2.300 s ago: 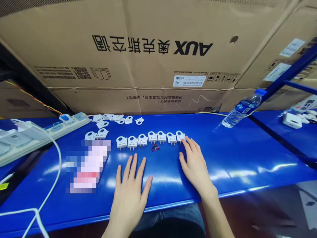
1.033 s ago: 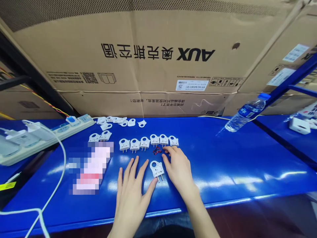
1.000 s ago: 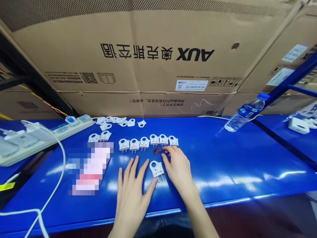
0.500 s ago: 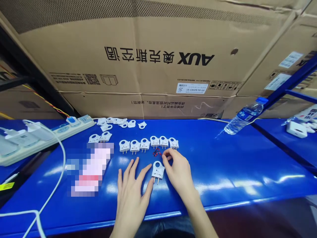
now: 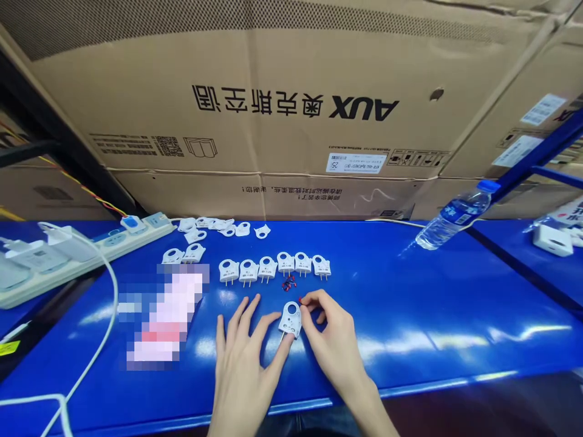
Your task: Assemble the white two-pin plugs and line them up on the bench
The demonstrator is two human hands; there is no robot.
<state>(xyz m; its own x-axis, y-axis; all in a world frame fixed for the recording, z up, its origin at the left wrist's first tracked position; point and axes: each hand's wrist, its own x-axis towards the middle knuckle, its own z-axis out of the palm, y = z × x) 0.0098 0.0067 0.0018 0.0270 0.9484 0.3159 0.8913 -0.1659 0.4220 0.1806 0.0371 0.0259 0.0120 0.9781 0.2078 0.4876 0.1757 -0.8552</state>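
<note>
A white plug housing (image 5: 290, 320) with a round hole and metal prongs lies on the blue table. My left hand (image 5: 248, 358) grips its lower left between thumb and index finger, the other fingers spread over the table. At the housing's upper right, my right hand (image 5: 334, 334) pinches a small red part (image 5: 301, 300), mostly covered by the fingertips. Just beyond is a little pile of red and black parts (image 5: 288, 283). Behind that pile stands a row of several similar white plug housings (image 5: 248, 272), prongs toward me.
More white pieces (image 5: 195, 235) lie at the back left, near a power strip (image 5: 122, 241) with chargers and a white cable (image 5: 112, 303). A blurred pinkish item (image 5: 170, 315) is left of my hands. A water bottle (image 5: 455, 213) stands tilted at right, before large cartons (image 5: 273, 54).
My right hand has come back from the pile with a red part and is now beside the housing. My left thumb has moved up onto the housing's lower edge, turning it slightly.
</note>
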